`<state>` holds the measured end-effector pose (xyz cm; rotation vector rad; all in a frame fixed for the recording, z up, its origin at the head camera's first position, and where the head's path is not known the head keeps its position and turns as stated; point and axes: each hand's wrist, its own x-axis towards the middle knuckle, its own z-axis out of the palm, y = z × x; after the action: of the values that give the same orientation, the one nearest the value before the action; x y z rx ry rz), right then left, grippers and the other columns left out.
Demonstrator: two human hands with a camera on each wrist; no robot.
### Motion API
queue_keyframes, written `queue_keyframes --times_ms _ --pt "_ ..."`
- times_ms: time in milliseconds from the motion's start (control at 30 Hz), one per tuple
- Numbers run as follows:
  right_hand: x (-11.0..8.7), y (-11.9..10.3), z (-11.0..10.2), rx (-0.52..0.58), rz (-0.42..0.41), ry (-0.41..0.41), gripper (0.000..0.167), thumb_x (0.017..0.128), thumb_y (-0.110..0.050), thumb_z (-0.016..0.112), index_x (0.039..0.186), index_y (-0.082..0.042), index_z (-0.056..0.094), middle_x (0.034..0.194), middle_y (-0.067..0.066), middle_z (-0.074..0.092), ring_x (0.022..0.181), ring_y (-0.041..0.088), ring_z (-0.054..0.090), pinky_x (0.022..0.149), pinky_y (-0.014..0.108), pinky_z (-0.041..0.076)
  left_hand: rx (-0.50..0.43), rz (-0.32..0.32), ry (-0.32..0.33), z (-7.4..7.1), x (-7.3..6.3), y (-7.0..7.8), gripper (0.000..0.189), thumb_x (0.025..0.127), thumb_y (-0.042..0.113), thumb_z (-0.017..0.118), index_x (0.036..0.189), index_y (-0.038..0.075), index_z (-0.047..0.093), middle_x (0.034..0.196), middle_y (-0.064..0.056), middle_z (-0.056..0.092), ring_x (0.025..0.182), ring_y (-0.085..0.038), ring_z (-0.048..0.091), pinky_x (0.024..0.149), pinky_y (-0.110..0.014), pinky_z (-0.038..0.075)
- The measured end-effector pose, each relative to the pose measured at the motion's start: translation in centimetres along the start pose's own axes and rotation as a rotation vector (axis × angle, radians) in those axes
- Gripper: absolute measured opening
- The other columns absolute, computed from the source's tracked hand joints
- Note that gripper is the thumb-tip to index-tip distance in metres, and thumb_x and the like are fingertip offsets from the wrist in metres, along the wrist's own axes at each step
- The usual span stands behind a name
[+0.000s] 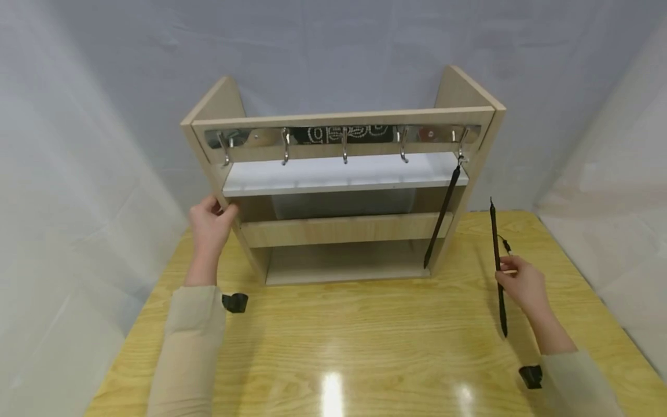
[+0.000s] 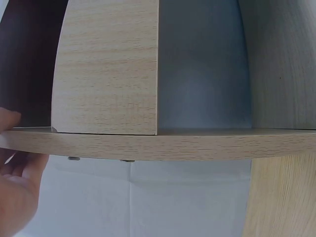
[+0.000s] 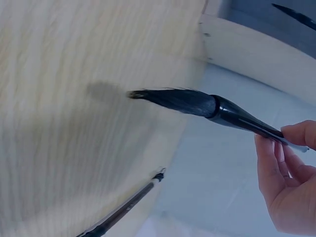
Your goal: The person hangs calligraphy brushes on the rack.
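My left hand (image 1: 210, 223) grips the left side panel of the wooden shelf unit (image 1: 344, 231), thumb inside and fingers outside; the left wrist view shows the panel's edge (image 2: 148, 146) between them. At the right, my right hand (image 1: 525, 284) pinches a black calligraphy brush (image 1: 494, 231) by its handle, over the table. This brush stands nearly upright, bristles downward and its hanging loop at the top. The right wrist view shows its dark bristles (image 3: 182, 101). A second calligraphy brush (image 1: 442, 217) hangs tilted from the rightmost hook (image 1: 462, 142).
Another brush (image 3: 126, 210) lies on the table at the right, partly hidden behind my right hand in the head view. A metal rail (image 1: 312, 152) with several hooks runs across the unit's top front. The unit stands on a wood-grain table (image 1: 333, 330) before pale cloth.
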<state>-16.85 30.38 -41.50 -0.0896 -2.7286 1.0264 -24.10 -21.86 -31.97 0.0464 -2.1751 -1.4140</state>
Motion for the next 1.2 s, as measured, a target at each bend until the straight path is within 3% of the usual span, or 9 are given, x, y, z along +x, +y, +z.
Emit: queue_keyframes --times_ms 233,367,467,633,733,900,1000,1100,1200 --pt "-0.9 -1.9 -0.4 0.043 0.007 0.074 0.035 0.082 -0.004 0.052 0.113 0.012 0.049 0.101 0.028 0.054 0.083 0.035 0.055 0.052 0.016 0.046 0.025 0.017 0.004 0.0 0.0 0.2 0.02 0.077 -0.001 0.055 0.093 -0.012 0.06 0.098 -0.023 0.061 0.097 -0.027 0.057 0.073 -0.023 0.049" --pt "-1.4 -3.1 -0.5 0.086 -0.003 0.118 0.033 0.082 -0.003 0.054 0.112 0.01 0.05 0.102 0.026 0.055 0.076 0.003 0.053 0.055 0.011 0.046 0.037 0.03 0.006 0.0 0.0 0.3 0.021 0.076 -0.002 0.054 0.093 -0.012 0.059 0.098 -0.023 0.06 0.097 -0.028 0.057 0.074 -0.025 0.05" --pt "-1.6 -3.6 -0.5 0.125 -0.016 0.143 0.033 0.082 -0.006 0.055 0.112 0.009 0.051 0.102 0.024 0.055 0.072 -0.008 0.046 0.056 0.011 0.047 0.036 0.039 0.007 0.0 0.0 0.3 0.021 0.075 -0.003 0.053 0.093 -0.012 0.059 0.098 -0.024 0.06 0.097 -0.028 0.057 0.074 -0.027 0.05" --pt "-1.4 -2.1 0.0 0.254 -0.05 0.18 0.035 0.08 -0.014 0.062 0.109 0.003 0.055 0.097 0.015 0.057 0.077 0.011 0.056 0.055 0.014 0.047 0.04 0.054 0.015 0.0 0.0 0.1 0.02 0.075 -0.004 0.054 0.092 -0.012 0.059 0.096 -0.024 0.061 0.096 -0.028 0.058 0.074 -0.027 0.05" --pt "-1.7 -2.3 0.1 0.263 -0.076 0.195 0.034 0.08 -0.014 0.063 0.108 0.003 0.056 0.094 0.013 0.057 0.075 0.004 0.055 0.054 0.012 0.045 0.034 0.054 0.021 0.1 0.0 0.0 0.019 0.074 -0.004 0.054 0.091 -0.012 0.059 0.095 -0.024 0.061 0.095 -0.028 0.058 0.072 -0.025 0.05" --pt "-3.0 -5.1 -0.7 0.172 -0.119 0.237 0.03 0.079 -0.004 0.06 0.106 0.007 0.055 0.093 0.015 0.057 0.071 -0.014 0.047 0.057 0.005 0.042 0.01 0.053 0.029 0.2 -0.1 0.0 0.019 0.074 -0.005 0.053 0.09 -0.012 0.059 0.093 -0.024 0.061 0.094 -0.028 0.058 0.071 -0.022 0.05" --pt "-3.0 -4.7 -0.5 0.199 -0.127 0.247 0.03 0.079 -0.004 0.061 0.105 0.007 0.055 0.093 0.015 0.058 0.072 -0.011 0.049 0.058 0.005 0.043 0.005 0.052 0.029 0.2 -0.1 0.1 0.019 0.074 -0.005 0.053 0.09 -0.012 0.059 0.093 -0.024 0.061 0.094 -0.027 0.058 0.071 -0.022 0.05" --pt "-2.4 -2.1 0.6 0.349 -0.161 0.26 0.029 0.077 -0.005 0.065 0.104 0.001 0.059 0.091 0.011 0.06 0.074 -0.004 0.054 0.057 0.006 0.044 0.005 0.047 0.03 0.2 -0.1 0.1 0.018 0.074 -0.005 0.053 0.089 -0.012 0.059 0.093 -0.025 0.061 0.095 -0.026 0.058 0.07 -0.02 0.049" --pt "-2.5 -2.4 0.7 0.384 -0.199 0.25 0.029 0.077 -0.01 0.066 0.104 -0.002 0.06 0.089 0.007 0.061 0.075 0.002 0.056 0.058 0.007 0.045 0.013 0.046 0.034 0.2 0.0 0.0 0.016 0.074 -0.004 0.053 0.086 -0.012 0.058 0.092 -0.026 0.06 0.094 -0.024 0.058 0.068 -0.017 0.048"
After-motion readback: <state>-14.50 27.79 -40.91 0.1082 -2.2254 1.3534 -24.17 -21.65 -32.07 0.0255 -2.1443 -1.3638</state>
